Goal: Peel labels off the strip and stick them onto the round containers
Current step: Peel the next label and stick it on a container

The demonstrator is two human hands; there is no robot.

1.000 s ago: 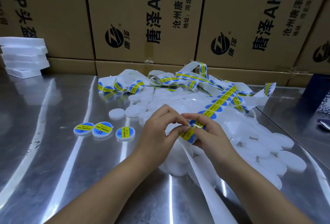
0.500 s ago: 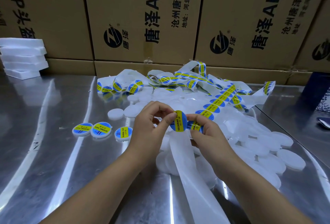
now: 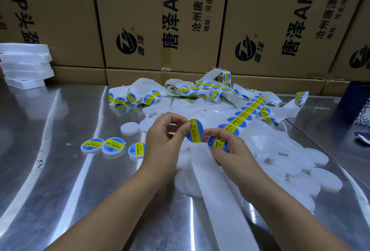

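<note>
My left hand [image 3: 167,140] pinches a round blue and yellow label [image 3: 195,133] by its left edge, lifted free of the strip. My right hand [image 3: 230,150] grips the label strip [image 3: 240,118] at the following label. The strip runs back to the right over a pile of white round containers [image 3: 280,160], and its bare backing [image 3: 216,190] trails toward me. Three labelled containers [image 3: 114,145] lie in a row left of my hands on the steel table [image 3: 60,170]. One plain container [image 3: 129,128] sits apart from the pile.
Tangled loops of label strip [image 3: 180,90] lie behind the pile. Cardboard boxes [image 3: 160,20] wall off the back. A stack of white foam slabs [image 3: 26,64] stands at far left. A dark blue box [image 3: 356,106] sits at the right edge.
My left hand has peeled a label off the strip and lifted it up and left, away from my right hand, which still holds the strip.
</note>
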